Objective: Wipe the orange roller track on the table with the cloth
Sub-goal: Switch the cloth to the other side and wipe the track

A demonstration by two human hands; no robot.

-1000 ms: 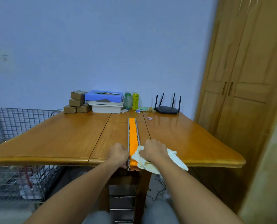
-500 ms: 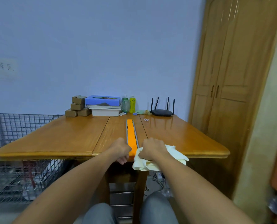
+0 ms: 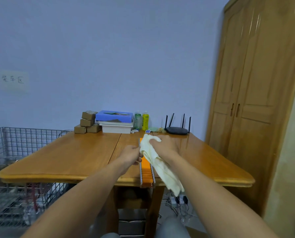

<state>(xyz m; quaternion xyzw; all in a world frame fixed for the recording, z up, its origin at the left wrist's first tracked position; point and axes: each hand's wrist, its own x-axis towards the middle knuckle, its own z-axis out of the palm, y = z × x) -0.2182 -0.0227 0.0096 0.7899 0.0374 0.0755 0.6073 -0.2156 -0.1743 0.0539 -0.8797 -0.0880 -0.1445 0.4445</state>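
Now cloth [image 3: 156, 160] in right hand [image 3: 165, 146] grip.

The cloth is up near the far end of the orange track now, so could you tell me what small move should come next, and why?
Probably draw the right hand back toward the table edge, pressing the cloth along the orange roller track. The cloth covers the far end, the near rollers lie bare, and the left hand steadies the rail.

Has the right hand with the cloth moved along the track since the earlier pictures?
Yes. The right hand has carried the cloth away from the table edge, up the track toward the router.
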